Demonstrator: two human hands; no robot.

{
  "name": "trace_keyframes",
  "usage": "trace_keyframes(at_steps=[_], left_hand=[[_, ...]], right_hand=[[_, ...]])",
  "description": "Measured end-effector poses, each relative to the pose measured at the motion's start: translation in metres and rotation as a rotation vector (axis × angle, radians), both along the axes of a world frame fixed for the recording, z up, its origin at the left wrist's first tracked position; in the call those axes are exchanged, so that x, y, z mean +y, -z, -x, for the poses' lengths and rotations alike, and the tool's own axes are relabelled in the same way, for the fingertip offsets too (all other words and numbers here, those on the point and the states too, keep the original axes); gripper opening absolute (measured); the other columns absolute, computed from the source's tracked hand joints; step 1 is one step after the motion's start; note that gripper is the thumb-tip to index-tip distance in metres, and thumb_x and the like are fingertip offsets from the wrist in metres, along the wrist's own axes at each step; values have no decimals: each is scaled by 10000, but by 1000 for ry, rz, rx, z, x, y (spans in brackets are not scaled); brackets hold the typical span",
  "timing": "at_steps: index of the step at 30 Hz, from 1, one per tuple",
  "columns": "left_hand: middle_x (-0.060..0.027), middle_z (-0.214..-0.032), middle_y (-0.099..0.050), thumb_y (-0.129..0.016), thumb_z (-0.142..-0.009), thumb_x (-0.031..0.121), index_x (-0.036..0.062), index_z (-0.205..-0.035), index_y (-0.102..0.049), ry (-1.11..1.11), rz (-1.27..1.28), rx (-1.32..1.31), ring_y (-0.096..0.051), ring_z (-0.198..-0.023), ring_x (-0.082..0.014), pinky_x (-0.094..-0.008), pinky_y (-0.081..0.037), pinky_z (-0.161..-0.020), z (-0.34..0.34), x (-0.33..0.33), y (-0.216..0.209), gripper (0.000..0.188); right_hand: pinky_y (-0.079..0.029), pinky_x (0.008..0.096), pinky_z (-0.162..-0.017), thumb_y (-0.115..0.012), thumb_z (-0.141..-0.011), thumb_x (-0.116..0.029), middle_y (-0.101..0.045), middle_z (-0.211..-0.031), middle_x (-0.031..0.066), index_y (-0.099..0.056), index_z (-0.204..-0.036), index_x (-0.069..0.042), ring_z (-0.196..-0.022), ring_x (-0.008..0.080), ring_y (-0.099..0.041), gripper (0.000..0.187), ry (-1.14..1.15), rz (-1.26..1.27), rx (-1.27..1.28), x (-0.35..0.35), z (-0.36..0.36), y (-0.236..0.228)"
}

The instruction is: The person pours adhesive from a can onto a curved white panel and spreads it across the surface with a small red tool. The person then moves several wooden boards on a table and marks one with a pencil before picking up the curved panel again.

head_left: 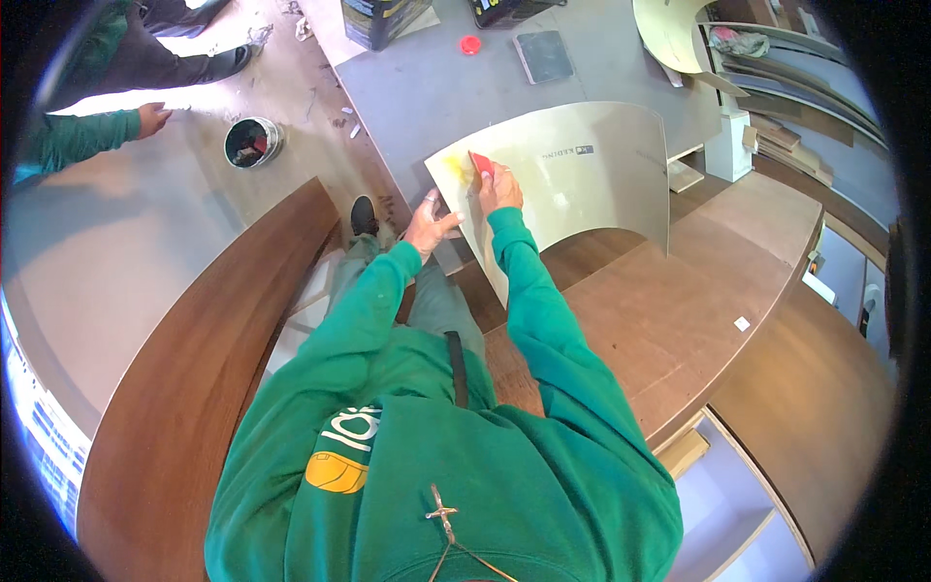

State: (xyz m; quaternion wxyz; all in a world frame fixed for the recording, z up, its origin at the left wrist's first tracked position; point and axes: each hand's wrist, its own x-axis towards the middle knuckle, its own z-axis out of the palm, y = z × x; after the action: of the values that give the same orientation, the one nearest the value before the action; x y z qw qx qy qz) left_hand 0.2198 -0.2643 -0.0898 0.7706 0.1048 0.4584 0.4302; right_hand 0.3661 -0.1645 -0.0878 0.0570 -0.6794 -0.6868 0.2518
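Note:
My right hand [501,191] grips a flat red spreader [482,164], its edge against the face of a curved, glossy cream panel [592,184]. Beside the spreader, a yellow smear [454,168] marks the panel's left corner. At the panel's left edge is my left hand [428,229], thumb and fingers bent around something small and brownish that I cannot make out. The thumb comes close to the panel edge; whether it touches is unclear. Beneath and behind the panel stretches a grey tabletop [407,107].
A dark square block [543,56] and a red cap [470,46] lie on the tabletop. Curved brown boards [194,359] flank me at left, with a wide brown surface [679,291] at right. A bucket [252,143] stands on the floor near another person's hand [152,119].

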Motion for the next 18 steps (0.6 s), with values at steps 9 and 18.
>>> trace_keyframes(at_steps=[9, 18], left_hand=[[-79, -1319, -492, -659, -847, 163, 67, -1444, -277, -16, -10, 8, -535, -1126, -210, -372, -519, -834, 6, -6, -2, 715], [-104, -1356, -444, -632, -841, 86, 92, -1454, -279, -13, 14, -51, -519, -1181, -258, -438, -514, -902, 11, -8, -5, 708]], right_hand=[[-469, 469, -858, -539, -899, -206, -619, -1058, 178, -614, -1133, -86, -994, 379, -593, 273, -96, 42, 66, 2, 30, 0], [-472, 471, -857, -543, -888, -220, -634, -1046, 176, -635, -1107, -93, -984, 379, -602, 270, -196, 89, 140, -3, 53, -24]])
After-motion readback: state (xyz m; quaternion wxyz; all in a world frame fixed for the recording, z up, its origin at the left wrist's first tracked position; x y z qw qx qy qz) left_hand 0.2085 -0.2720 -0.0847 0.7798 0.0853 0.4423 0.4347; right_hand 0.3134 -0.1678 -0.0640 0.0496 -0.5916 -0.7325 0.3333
